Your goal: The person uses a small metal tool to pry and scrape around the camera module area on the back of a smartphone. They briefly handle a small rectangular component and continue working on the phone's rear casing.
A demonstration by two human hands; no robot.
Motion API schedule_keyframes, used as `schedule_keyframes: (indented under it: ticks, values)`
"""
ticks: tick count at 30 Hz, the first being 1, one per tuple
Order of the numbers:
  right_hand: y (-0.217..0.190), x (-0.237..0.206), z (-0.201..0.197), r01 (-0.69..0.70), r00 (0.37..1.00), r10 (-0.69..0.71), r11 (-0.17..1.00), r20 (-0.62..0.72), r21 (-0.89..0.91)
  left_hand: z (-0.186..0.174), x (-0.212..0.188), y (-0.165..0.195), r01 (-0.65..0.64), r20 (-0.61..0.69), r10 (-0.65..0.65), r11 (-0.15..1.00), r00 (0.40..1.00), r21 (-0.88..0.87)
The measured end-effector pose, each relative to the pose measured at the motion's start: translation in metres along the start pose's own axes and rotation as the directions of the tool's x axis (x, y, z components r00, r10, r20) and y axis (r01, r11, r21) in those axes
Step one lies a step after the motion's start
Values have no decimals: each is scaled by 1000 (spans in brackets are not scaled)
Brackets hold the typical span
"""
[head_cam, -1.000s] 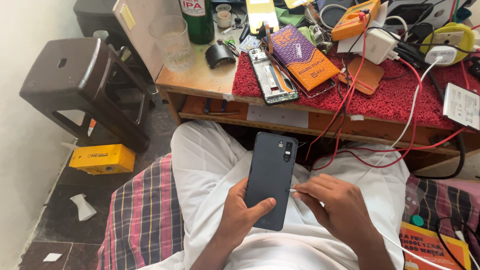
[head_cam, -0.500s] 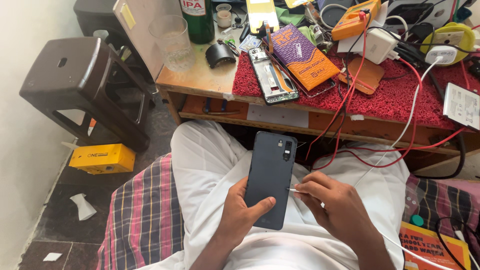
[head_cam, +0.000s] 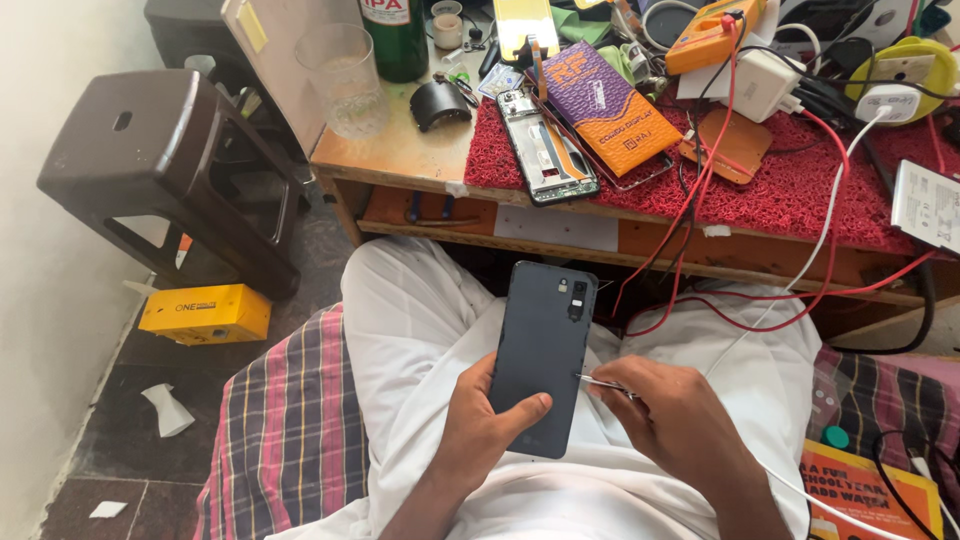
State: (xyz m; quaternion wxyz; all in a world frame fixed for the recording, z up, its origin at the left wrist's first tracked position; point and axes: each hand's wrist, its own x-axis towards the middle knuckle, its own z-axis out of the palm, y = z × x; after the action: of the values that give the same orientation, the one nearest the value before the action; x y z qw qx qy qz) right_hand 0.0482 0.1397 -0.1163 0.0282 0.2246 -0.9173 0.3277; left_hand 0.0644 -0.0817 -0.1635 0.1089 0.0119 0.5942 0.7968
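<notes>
My left hand (head_cam: pixel 482 430) holds a dark grey phone (head_cam: pixel 541 352) back side up over my lap, thumb across its lower back. A thin metal tool (head_cam: pixel 598 382) is pinched in my right hand (head_cam: pixel 675 420), and its tip touches the phone's right edge. Both hands hover above my white-clothed lap (head_cam: pixel 420 330), just in front of the low wooden workbench (head_cam: pixel 420 165).
On the bench lie an opened phone frame (head_cam: pixel 546 147) on a red mat (head_cam: pixel 800 185), a purple-orange box (head_cam: pixel 610 105), a glass (head_cam: pixel 343 80), a green bottle (head_cam: pixel 396 35), chargers and red and white wires. A dark plastic stool (head_cam: pixel 165 160) and yellow box (head_cam: pixel 205 313) stand left.
The tool tip has slid a little along the phone's right edge; both hands otherwise stay in place.
</notes>
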Motion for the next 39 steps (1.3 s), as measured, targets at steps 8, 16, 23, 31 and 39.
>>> schedule_keyframes:
  ticks: [8,16,23,31,39]
  values:
    - [-12,4,-2,188,969,-205,974,-136,-129,-4,0,2,15,-7,-15,1000,1000,2]
    - [-6,2,2,-30,1000,30,999,3,-14,-4,-2,1,52,-4,-52,998,999,-24]
    - [-15,3,2,127,989,-121,990,-81,62,-8,-6,4,-4,6,4,1000,1000,8]
    - [-19,4,5,89,991,-96,993,-96,-82,-11,-7,6,17,-12,-17,1000,1000,4]
    - [-21,0,5,119,992,-118,993,-32,7,-12,-11,8,2,-23,-3,999,1000,-37]
